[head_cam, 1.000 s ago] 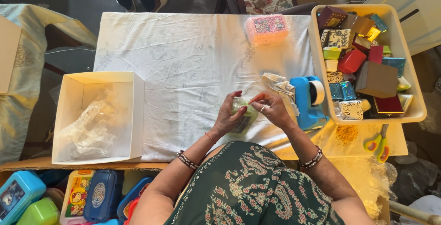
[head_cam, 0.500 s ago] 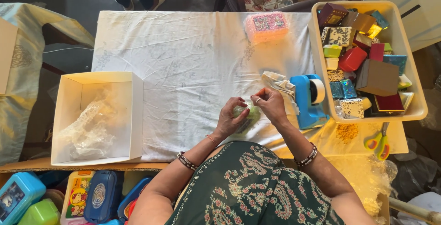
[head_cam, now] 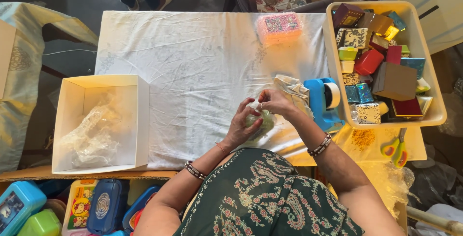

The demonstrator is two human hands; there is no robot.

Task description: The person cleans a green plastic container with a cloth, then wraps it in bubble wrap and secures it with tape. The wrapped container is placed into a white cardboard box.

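Both hands still grip the green object (head_cam: 259,120); right hand (head_cam: 273,102) has shifted left, above left hand (head_cam: 242,126).

A pale green bundle (head_cam: 258,120) lies under the fingers, on a white cloth (head_cam: 193,62), with a blue tape dispenser (head_cam: 322,103) just right and a pink patterned box (head_cam: 279,27) beyond.

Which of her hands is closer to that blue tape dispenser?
The right hand. It sits just left of the blue tape dispenser, on top of the small green object. The left hand cups that object from the far side.
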